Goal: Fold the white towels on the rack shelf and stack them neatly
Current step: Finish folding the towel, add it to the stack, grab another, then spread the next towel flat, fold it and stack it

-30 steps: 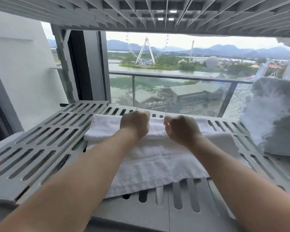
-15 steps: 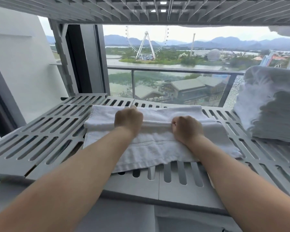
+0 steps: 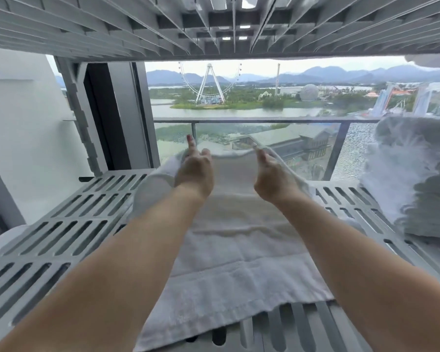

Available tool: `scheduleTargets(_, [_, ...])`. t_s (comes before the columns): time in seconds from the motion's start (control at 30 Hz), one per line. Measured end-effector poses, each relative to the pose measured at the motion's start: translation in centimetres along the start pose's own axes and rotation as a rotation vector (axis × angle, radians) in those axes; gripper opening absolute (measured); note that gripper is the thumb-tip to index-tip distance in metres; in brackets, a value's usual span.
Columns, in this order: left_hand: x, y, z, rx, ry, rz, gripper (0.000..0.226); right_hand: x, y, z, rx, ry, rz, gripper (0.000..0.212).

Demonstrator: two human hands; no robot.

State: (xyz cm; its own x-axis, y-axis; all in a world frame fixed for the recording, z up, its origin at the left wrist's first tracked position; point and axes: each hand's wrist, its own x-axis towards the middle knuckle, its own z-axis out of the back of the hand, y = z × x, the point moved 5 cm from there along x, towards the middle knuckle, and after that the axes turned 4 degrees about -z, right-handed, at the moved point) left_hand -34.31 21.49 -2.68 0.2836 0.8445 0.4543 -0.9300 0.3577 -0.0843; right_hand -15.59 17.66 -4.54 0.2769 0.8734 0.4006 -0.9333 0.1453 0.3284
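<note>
- The white towel [image 3: 239, 262] is soft and fluffy, with a flat band near its front end. It lies on the hard grey shelf [image 3: 61, 224], which is full of long slots.
- The left hand [image 3: 194, 171] and right hand [image 3: 271, 179] each pinch its far edge and hold it up.
- A pile of towels [image 3: 404, 179] sits on the right.
</note>
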Motion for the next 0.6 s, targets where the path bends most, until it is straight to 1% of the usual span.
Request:
scheduleTargets(0.03, [0.4, -0.2, -1.4, -0.022, 0.052, -0.041, 0.065, 0.4, 0.3, -1.0, 0.014, 0.083, 0.051, 0.082])
scheduleTargets(0.07, [0.6, -0.4, -3.1, -0.044, 0.099, -0.079, 0.073, 0.5, 0.4, -2.1, 0.006, 0.142, 0.082, 0.086])
scheduleTargets(0.1, [0.8, -0.6, -4.5, -0.067, 0.136, -0.117, 0.072, 0.4, 0.0, -3.3, 0.008, 0.166, 0.091, 0.082])
scheduleTargets(0.17, [0.9, -0.8, -7.0, -0.066, 0.244, -0.161, 0.058, 0.0, -1.3, -5.5, 0.01, 0.179, 0.088, 0.06])
scheduleTargets(0.2, [1.0, -0.5, -8.2, -0.038, 0.327, -0.142, 0.054, -0.2, -1.9, -6.5, -0.019, 0.219, 0.078, 0.049])
scheduleTargets(0.23, [0.9, -0.1, -9.2, -0.012, 0.413, -0.095, 0.054, -0.3, -2.4, -7.3, -0.053, 0.281, 0.064, 0.043])
scheduleTargets(0.3, [0.8, 0.4, -10.8, 0.016, 0.512, -0.021, 0.061, 0.0, -3.4, -8.2, -0.075, 0.355, 0.034, 0.045])
scheduleTargets(0.37, [0.9, 0.2, -11.9, 0.015, 0.533, -0.037, 0.065, 0.7, -4.0, -8.4, -0.081, 0.362, -0.002, 0.051])
scheduleTargets(0.43, [1.4, 0.0, -12.6, -0.023, 0.539, -0.09, 0.063, 0.8, -4.6, -8.8, -0.11, 0.362, -0.074, 0.056])
scheduleTargets(0.53, [2.3, -0.3, -12.3, -0.079, 0.544, -0.202, 0.058, 0.2, -5.7, -8.9, -0.175, 0.391, -0.277, 0.067])
scheduleTargets(0.6, [2.7, -0.3, -11.5, -0.065, 0.498, -0.226, 0.056, -0.6, -6.7, -8.3, -0.221, 0.399, -0.432, 0.075])
